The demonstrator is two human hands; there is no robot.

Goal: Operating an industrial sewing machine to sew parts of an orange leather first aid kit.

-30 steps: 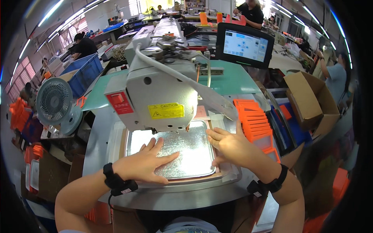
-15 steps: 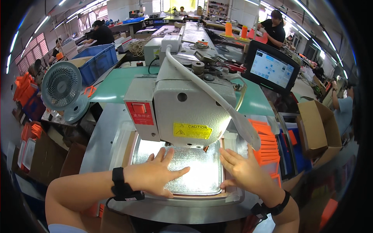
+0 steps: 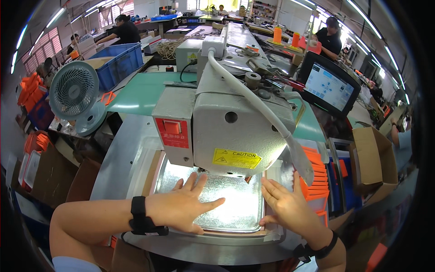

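A shiny silver quilted-looking sheet lies in a rectangular frame with a brown edge strip, under the grey head of an industrial sewing machine. My left hand rests with fingers spread over the sheet's left side, its thumb near the front edge. Along the right edge my right hand lies with fingers stretched forward and thumb apart, touching the frame's border. Neither hand holds anything. The needle area is mostly hidden beneath the machine head.
A red switch sits on the machine's left. To the right are a touchscreen, stacked orange pieces and a cardboard box. A fan and blue crate stand left. Co-workers are at benches behind.
The whole view has shifted slightly, so the machine appears farther right. Both hands stay in nearly the same place on the sheet and frame.
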